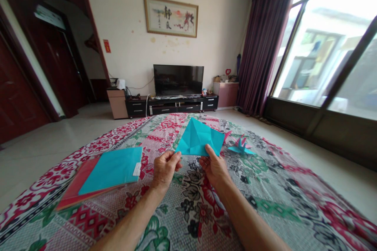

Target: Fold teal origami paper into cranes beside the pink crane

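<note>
A creased sheet of turquoise origami paper is held up above the table, its top corner pointing away from me. My left hand pinches its lower left corner between thumb and fingers. On the lower right part of the sheet, my right hand grips with the thumb on top and the fingers underneath. Fold lines cross the paper. Just beyond my right hand sit folded paper cranes, a turquoise one in front and pink ones partly hidden behind it and the sheet.
A packet of turquoise paper lies over a red packet at the left on the round table's flowered cloth. Across the room, a television stands on a low black cabinet. Tall windows line the right side.
</note>
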{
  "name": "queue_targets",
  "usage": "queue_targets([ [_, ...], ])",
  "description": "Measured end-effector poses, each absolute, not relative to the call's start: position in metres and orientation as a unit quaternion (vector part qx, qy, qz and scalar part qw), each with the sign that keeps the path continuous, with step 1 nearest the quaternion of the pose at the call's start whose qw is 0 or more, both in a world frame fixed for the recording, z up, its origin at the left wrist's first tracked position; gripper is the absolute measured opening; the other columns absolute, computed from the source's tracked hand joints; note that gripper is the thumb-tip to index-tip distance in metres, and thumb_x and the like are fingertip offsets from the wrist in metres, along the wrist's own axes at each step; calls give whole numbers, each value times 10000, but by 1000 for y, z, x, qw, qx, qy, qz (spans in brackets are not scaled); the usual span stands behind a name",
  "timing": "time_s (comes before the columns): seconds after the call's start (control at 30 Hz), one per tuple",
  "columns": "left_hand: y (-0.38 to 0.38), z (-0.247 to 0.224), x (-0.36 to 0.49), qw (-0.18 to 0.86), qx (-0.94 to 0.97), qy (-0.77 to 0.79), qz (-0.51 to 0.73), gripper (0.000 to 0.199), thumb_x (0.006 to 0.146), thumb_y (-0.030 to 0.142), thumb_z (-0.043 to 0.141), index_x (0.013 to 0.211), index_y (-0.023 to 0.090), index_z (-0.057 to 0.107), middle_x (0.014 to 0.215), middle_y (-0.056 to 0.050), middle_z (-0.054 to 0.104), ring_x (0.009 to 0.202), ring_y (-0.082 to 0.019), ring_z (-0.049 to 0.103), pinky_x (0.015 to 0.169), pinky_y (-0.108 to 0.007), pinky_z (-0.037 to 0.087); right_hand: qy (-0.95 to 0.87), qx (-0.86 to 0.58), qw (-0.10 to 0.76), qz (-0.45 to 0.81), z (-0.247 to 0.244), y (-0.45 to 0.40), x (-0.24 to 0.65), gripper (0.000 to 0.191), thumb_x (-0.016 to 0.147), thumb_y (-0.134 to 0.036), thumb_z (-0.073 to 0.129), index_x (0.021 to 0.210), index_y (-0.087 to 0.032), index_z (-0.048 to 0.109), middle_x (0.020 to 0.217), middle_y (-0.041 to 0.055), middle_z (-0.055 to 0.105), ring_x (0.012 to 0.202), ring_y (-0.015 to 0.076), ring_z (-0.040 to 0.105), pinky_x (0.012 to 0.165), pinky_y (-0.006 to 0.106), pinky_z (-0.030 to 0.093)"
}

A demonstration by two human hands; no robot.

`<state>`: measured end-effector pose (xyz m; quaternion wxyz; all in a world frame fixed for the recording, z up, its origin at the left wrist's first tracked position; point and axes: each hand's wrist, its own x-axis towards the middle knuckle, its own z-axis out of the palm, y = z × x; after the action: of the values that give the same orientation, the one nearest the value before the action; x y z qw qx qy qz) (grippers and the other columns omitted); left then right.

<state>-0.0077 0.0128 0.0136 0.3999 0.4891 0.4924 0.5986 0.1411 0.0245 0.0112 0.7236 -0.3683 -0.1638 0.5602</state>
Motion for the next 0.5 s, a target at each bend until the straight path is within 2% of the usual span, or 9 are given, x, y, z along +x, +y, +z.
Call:
queue_targets([
  [0.33, 13, 14, -11, 386, 484, 516, 593, 315, 667, 442, 621, 570, 148, 564, 446, 10, 570, 416, -95, 514, 441, -188, 404, -180, -383, 724, 545, 16, 23, 147, 420, 439, -340, 831, 688, -164, 543, 486, -72, 556, 374, 55, 482, 385, 161, 445],
  [0.5, 13, 15, -12, 376, 479, 541, 580, 306, 662, 438, 609, 564, 153, 556, 431, 13, 554, 410, -100, 504, 426, -188, 383, -270, -449, 701, 484, 10, 25, 153, 366, 523, -413, 779, 687, -158, 574, 485, -68, 547, 374, 54, 438, 360, 167, 365],
])
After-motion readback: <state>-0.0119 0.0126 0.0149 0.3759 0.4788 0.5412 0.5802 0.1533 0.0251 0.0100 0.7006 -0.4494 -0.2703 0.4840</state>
